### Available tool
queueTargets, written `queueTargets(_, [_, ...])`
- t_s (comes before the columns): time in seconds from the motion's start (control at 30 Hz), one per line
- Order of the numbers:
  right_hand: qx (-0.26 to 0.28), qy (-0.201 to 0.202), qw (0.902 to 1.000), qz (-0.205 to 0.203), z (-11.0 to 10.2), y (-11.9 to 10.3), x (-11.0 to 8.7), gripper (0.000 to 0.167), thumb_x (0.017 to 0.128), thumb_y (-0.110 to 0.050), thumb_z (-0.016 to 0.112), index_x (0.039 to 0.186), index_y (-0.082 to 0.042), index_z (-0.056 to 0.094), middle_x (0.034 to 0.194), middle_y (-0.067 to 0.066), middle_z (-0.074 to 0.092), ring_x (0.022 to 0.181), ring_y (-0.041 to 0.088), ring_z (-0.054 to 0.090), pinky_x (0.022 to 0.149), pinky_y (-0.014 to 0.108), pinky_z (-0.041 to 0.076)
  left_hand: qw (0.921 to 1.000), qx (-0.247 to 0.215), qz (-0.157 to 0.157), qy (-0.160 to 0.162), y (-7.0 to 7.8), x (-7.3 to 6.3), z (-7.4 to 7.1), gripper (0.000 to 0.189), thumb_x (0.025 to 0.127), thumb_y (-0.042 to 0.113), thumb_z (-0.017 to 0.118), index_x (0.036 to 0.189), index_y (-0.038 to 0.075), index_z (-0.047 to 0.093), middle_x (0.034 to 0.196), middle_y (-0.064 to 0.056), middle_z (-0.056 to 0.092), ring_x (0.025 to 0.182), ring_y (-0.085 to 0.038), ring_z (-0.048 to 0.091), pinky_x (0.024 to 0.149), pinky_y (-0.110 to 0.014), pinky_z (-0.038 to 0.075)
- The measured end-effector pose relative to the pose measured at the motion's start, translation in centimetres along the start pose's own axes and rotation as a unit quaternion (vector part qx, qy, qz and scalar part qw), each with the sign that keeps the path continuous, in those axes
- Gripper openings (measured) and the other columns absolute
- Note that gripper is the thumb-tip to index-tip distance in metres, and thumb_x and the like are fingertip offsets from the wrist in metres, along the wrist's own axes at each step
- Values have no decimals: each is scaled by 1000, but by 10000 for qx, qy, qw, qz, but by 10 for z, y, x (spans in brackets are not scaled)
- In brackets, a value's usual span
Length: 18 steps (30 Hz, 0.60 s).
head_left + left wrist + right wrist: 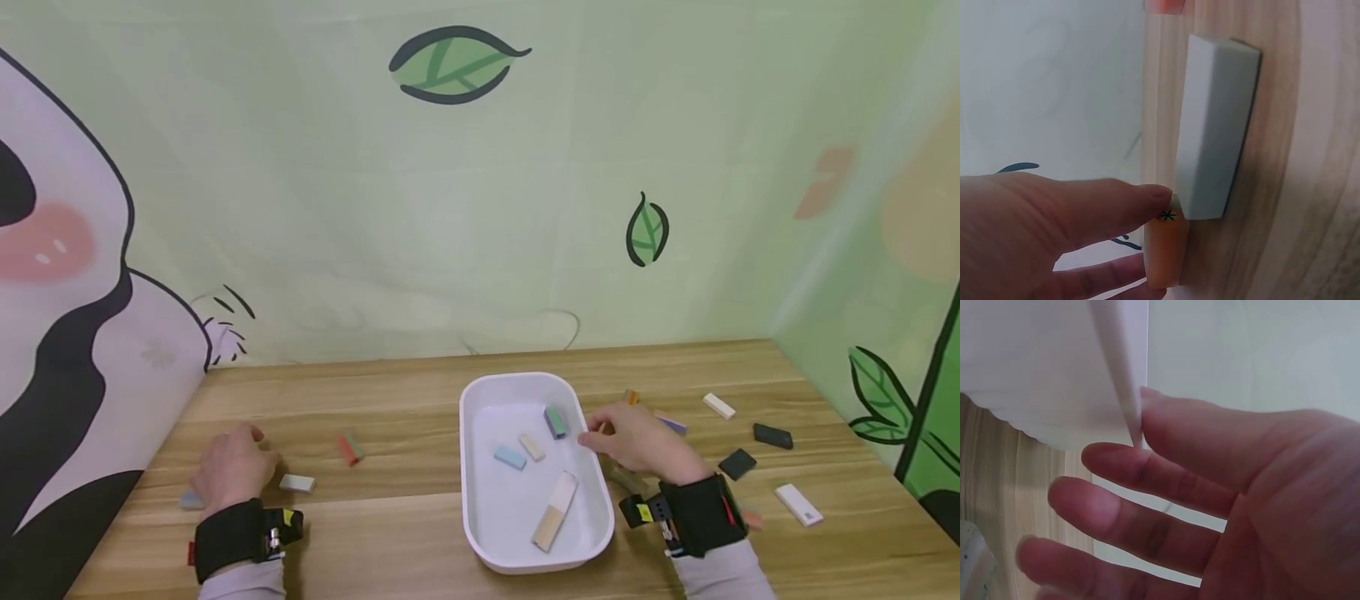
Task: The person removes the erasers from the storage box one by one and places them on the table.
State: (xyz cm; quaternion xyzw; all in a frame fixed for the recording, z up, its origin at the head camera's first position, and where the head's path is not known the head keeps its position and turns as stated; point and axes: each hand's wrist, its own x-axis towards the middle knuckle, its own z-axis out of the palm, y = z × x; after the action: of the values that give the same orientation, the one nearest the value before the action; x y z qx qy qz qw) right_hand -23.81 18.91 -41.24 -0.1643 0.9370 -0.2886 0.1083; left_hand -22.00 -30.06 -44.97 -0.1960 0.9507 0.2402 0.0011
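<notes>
My left hand [234,468] is at the left of the table. In the left wrist view its thumb and fingers pinch an orange eraser [1166,256] with a pale end and a dark star-like mark; the hand hides it from the head view. Beside it lies a white eraser [297,483]. My right hand [648,437] is at the right rim of a white tub [480,533]. Its thumb touches the rim, while the fingers extend, slightly bent and spread, outside the wall. Inside the tub lie a green eraser [555,422], a blue one [511,457] and other pale ones.
A red and green eraser [349,449] lies between left hand and tub. Right of the right hand are several more, among them a dark one [772,436] and white ones [798,505]. A blue-grey piece [191,500] lies partly behind the left hand. A printed cloth [375,208] backs the table.
</notes>
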Motion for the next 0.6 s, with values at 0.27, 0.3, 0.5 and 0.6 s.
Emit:
queueTargets(0.27, [-21,-39,10000,81,-1,-1,0,14,96,-22,63,85,-14,67,74,3,57,60,14,51,53,31,41,10000,41,25,-8,1,1,0,42,89,16,65,122,-6,51,117,-35,50,107,-54,45,83,-66,34])
queueTargets(0.3, [-14,-40,9999,92,-1,-1,0,14,96,-22,63,86,-14,67,74,3,58,60,15,51,53,31,42,10000,51,35,-9,1,1,0,42,89,17,65,122,-6,51,117,-35,50,107,-54,45,83,-66,34])
queueTargets(0.5, [-7,-32,9999,95,0,0,0,14,96,-22,63,86,-14,67,75,3,58,60,15,51,53,31,42,9999,97,8,-45,4,0,-3,48,91,23,64,126,-7,50,122,-35,50,107,-54,45,82,-66,35])
queueTargets(0.6, [-16,-27,10000,87,0,0,0,14,96,-22,63,85,-14,67,75,3,57,60,15,51,53,31,41,9999,60,52,65,8,-2,-5,49,92,24,62,128,-6,50,125,-36,49,108,-55,42,81,-67,33])
